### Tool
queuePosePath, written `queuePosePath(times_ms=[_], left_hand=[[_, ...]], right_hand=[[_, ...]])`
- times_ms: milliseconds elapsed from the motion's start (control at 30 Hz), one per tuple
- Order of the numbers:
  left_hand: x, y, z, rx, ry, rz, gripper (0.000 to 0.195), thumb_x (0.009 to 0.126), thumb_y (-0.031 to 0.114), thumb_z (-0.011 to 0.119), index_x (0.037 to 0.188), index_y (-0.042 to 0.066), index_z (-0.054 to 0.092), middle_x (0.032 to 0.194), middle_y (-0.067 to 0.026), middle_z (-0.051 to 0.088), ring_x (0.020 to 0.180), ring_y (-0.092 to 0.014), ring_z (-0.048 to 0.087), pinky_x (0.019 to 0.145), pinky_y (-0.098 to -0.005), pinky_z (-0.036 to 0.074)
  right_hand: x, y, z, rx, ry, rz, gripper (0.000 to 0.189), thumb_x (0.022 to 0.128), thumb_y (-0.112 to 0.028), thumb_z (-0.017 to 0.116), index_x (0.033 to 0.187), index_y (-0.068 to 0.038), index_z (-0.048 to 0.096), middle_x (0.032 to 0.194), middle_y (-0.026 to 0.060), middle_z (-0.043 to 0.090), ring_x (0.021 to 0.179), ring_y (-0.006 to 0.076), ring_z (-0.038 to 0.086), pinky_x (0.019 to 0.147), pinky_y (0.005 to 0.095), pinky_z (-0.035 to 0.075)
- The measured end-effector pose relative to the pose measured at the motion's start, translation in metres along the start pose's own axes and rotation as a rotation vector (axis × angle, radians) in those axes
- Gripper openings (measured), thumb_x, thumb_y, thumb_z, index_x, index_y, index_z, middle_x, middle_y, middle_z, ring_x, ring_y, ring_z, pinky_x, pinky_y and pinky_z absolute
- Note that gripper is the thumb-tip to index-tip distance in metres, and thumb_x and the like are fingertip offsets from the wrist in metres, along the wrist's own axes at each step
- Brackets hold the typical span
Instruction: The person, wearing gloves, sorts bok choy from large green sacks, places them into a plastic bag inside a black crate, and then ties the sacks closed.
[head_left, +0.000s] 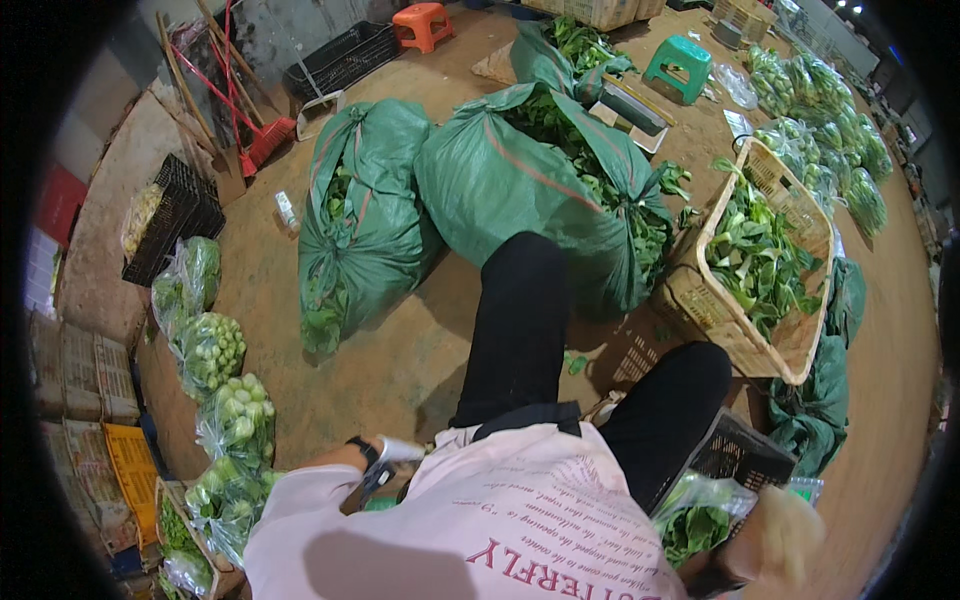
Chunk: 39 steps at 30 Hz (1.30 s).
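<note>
My left hand (403, 450) is beside my waist, below a black wristband. Only a white patch, perhaps a glove, shows there; the shirt hides the fingers. At the lower right my right hand (787, 536) is blurred and looks covered by a pale yellowish glove. It is right beside a clear plastic bag of leafy greens (694, 525), and whether it grips the bag cannot be made out. That bag rests by a black plastic crate (739, 454). In front of my right knee, a cream plastic crate (810, 352) holds loose leafy greens (757, 262).
Two green woven sacks (375, 195) (495, 172) of greens lie ahead. Bagged vegetables (232, 420) line the left; more bags (817, 142) lie far right. A green stool (681, 64), an orange stool (422, 24), a weighing scale (634, 105) and a red broom (268, 142) stand farther off.
</note>
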<state>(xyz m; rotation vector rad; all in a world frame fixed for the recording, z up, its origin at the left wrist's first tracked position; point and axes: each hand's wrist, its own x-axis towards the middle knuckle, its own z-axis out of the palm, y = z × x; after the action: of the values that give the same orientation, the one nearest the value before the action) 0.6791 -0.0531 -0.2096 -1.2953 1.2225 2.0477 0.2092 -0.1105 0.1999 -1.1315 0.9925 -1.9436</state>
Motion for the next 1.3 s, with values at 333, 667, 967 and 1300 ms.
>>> queuePosePath(times_ms=[333, 667, 967, 1300], left_hand=[[-0.020, 0.052, -0.010, -0.208, 0.118, -0.255, 0.028, 0.088, 0.046, 0.047, 0.078, 0.021, 0.052, 0.063, 0.0070, 0.039, 0.059, -0.008, 0.038, 0.054, -0.0267, 0.032], [0.012, 0.146, -0.137, -0.121, 0.230, -0.437, 0.029, 0.087, 0.047, 0.048, 0.084, 0.019, 0.055, 0.070, 0.0051, 0.045, 0.067, -0.010, 0.043, 0.059, -0.0276, 0.036], [-0.042, 0.193, -0.176, -0.041, 0.257, -0.518, 0.031, 0.086, 0.048, 0.049, 0.091, 0.018, 0.057, 0.077, 0.0034, 0.050, 0.075, -0.012, 0.048, 0.064, -0.0283, 0.038], [-0.059, 0.154, -0.188, 0.031, 0.274, -0.424, 0.035, 0.086, 0.049, 0.050, 0.097, 0.017, 0.059, 0.084, 0.0015, 0.056, 0.083, -0.014, 0.053, 0.069, -0.0292, 0.041]], right_hand=[[-0.255, 0.224, -0.193, -0.332, 0.615, 1.544, 0.022, 0.090, -0.027, 0.053, 0.095, -0.009, 0.063, 0.093, 0.0009, 0.061, 0.076, 0.0133, 0.052, 0.075, 0.0244, 0.041], [-0.219, 0.269, -0.190, -0.402, 0.726, 1.728, 0.019, 0.090, -0.024, 0.052, 0.093, -0.008, 0.062, 0.088, 0.0012, 0.060, 0.073, 0.0132, 0.052, 0.071, 0.0254, 0.042], [-0.175, 0.276, -0.185, -0.410, 0.657, 1.789, 0.016, 0.091, -0.021, 0.050, 0.091, -0.008, 0.061, 0.083, 0.0015, 0.059, 0.071, 0.0130, 0.052, 0.067, 0.0262, 0.042], [-0.220, 0.289, -0.190, -0.470, 0.435, 1.715, 0.014, 0.091, -0.017, 0.049, 0.088, -0.008, 0.060, 0.079, 0.0018, 0.058, 0.068, 0.0128, 0.053, 0.063, 0.0272, 0.043]])
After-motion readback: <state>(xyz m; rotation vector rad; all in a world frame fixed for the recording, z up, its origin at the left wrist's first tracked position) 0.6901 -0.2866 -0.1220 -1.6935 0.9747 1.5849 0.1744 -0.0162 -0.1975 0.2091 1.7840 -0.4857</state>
